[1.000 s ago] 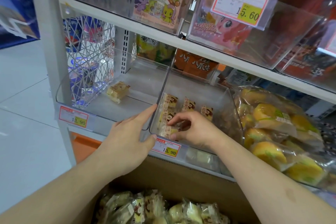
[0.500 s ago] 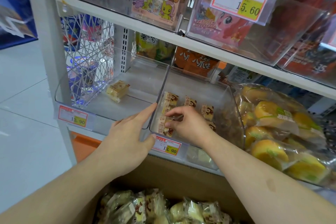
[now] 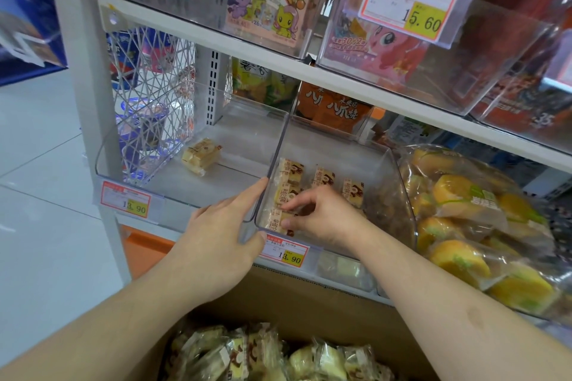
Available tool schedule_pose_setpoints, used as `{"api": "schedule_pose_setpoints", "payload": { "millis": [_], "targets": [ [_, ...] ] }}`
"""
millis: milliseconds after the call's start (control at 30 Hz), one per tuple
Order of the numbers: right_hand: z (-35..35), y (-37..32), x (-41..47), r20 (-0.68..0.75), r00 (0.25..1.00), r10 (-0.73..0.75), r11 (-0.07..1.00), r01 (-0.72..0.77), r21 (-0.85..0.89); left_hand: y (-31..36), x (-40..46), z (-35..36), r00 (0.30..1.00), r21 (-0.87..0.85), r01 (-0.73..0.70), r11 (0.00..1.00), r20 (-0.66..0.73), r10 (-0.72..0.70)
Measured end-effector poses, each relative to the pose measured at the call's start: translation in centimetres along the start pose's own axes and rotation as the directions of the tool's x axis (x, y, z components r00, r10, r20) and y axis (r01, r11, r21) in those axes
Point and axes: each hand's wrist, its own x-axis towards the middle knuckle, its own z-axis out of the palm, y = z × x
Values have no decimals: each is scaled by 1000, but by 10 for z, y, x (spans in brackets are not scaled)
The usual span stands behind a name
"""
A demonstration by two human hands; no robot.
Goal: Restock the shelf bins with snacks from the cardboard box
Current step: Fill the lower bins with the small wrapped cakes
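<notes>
head | L hand (image 3: 216, 244) fingers straight, pressed on front-left corner of middle bin (image 3: 387, 164) | R hand (image 3: 325, 216) inside bin, pinching snack pack (image 3: 278, 224) at front-left corner | more packs (image 3: 323, 178) mid-bin | cardboard box (image 3: 303, 303) w/ snacks below shelf edge

Two bare forearms show, both uncovered from the frame's lower edge to the wrist, with no sleeve reaching into view. The left hand (image 3: 216, 241) wears no ring, watch, band or glove, and its thumbnail is short and unpainted. The right hand (image 3: 328, 216) is equally bare, its visible fingernails trimmed short without polish. On the right forearm, well below the wrist toward the elbow, sits a small, faint oval mark on the upper surface.
</notes>
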Motion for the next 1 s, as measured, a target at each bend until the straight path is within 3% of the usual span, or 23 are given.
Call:
{"api": "schedule_pose_setpoints", "payload": {
  "millis": [167,500,600,733,1000],
  "targets": [
    [-3,-3,3,45,999,27,1000,-26,-9,0,1,1,1000,4,-1,1000,-4,1],
    [10,0,12,-107,993,-47,991,33,-128,-1,0,2,1000,16,2,1000,-5,-2],
    [6,0,11,-87,995,-57,980,39,-195,-1,0,2,1000,20,-6,1000,1,6],
    [5,2,12,-4,1000,-11,984,10,-177,-3,0,3,1000,18,-9,1000,6,9],
    [11,7,12,-142,986,-84,995,76,-60,1,0,1,1000,31,3,1000,6,-4]
  ]
}}
